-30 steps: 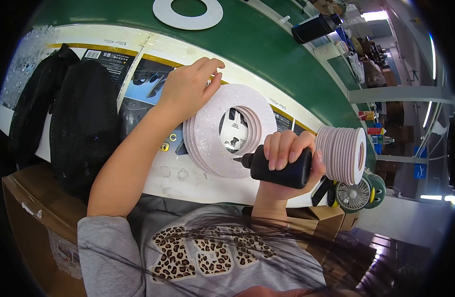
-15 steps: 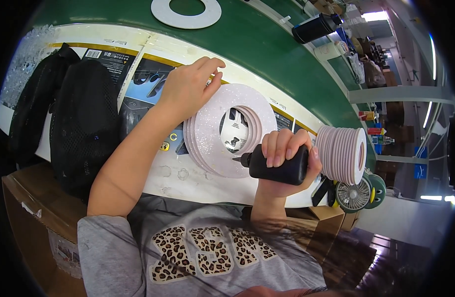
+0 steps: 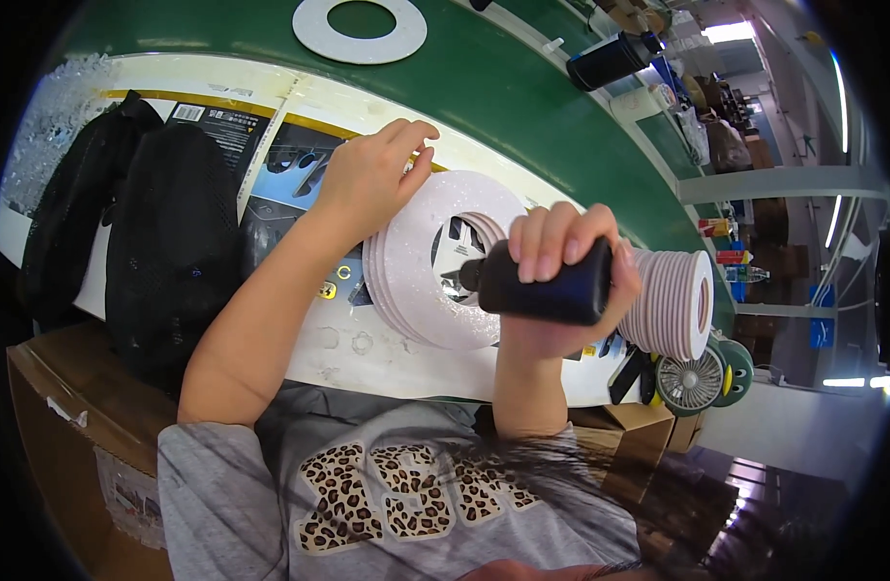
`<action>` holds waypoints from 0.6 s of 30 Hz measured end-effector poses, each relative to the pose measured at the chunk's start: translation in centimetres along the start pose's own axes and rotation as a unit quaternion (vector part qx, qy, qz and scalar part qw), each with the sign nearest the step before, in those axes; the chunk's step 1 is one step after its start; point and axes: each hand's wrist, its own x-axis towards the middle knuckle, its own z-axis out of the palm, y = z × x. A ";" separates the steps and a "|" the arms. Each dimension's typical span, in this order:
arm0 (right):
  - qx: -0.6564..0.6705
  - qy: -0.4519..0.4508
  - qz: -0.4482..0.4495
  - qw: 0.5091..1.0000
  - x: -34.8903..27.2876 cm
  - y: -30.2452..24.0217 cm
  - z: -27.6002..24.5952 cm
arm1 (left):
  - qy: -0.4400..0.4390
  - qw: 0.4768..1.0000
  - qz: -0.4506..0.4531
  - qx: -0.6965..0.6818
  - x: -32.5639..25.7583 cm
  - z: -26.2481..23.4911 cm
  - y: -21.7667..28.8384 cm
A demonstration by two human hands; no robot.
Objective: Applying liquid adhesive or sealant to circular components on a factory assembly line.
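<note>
My right hand [image 3: 571, 247] is wrapped around a black bottle [image 3: 547, 288] with a short neck, up by the right side of the rings [image 3: 406, 261]. They are pale pink, round and sparkly, stacked on the table [image 3: 522, 126] around a big hole. My left hand [image 3: 368, 179], fingers bent, thumb apart, is by their top left edge; I can't tell if it touches.
</note>
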 end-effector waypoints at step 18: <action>-0.022 0.006 0.046 0.999 0.6 3.2 -0.6 | 0.022 1.000 0.010 0.010 0.0 0.4 -0.4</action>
